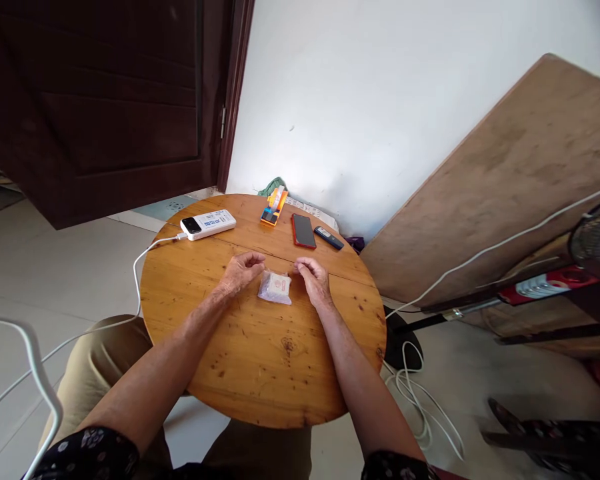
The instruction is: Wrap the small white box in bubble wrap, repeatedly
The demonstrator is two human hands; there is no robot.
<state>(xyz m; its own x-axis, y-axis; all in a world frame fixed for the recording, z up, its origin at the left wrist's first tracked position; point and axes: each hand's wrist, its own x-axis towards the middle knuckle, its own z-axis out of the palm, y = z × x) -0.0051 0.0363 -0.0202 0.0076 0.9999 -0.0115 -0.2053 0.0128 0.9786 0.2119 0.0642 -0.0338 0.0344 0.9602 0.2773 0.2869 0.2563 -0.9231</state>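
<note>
On the round wooden table, a small white box (279, 285) with red print lies inside a clear, crinkled plastic wrap (267, 294). My left hand (243, 270) is at the wrap's upper left corner, fingers bent and thumb drawn towards them. On the other side, just right of the box, my right hand (313, 278) has its fingers curled in and the thumb against them. Whatever may be between the fingertips of either hand is too small or too transparent to name. I cannot tell whether the left fingertips touch the wrap.
Towards the table's (260, 373) far edge are an orange tape dispenser (274, 207), a red-edged phone (303, 231), a dark handheld device (329, 238) and a white power bank (208, 224) with a white cable (153, 245). A fan (597, 233) and a leaning board (505, 167) are at right.
</note>
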